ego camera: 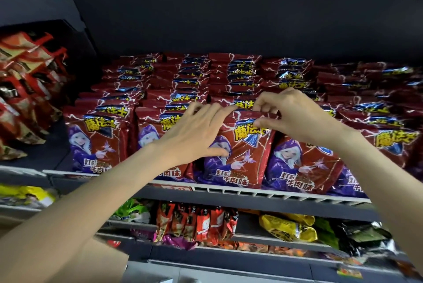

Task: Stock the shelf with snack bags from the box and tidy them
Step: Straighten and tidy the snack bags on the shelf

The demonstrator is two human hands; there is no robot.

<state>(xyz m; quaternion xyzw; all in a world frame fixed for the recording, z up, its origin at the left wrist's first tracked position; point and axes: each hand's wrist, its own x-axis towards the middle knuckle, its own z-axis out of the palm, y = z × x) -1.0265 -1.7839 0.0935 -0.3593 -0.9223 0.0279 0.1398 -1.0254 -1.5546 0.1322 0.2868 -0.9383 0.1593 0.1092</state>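
Several rows of red snack bags with a purple wizard picture stand upright on the shelf (240, 190). My two hands are on the front bag of the third row (247, 156). My left hand (196, 131) lies on that bag's upper left edge with fingers spread, thumb across its front. My right hand (295, 117) pinches the bag's top seam between thumb and fingers. A front bag to the left (98, 143) and one to the right (302, 163) stand beside it. The box is partly visible as a cardboard flap (107, 257) under my left forearm.
Other red bags (27, 81) lean on the neighbouring shelf section at the left. Below are shelves with orange-red packs (196, 223), yellow bags (288, 227) and green bags (132, 210). A dark shelf underside hangs overhead.
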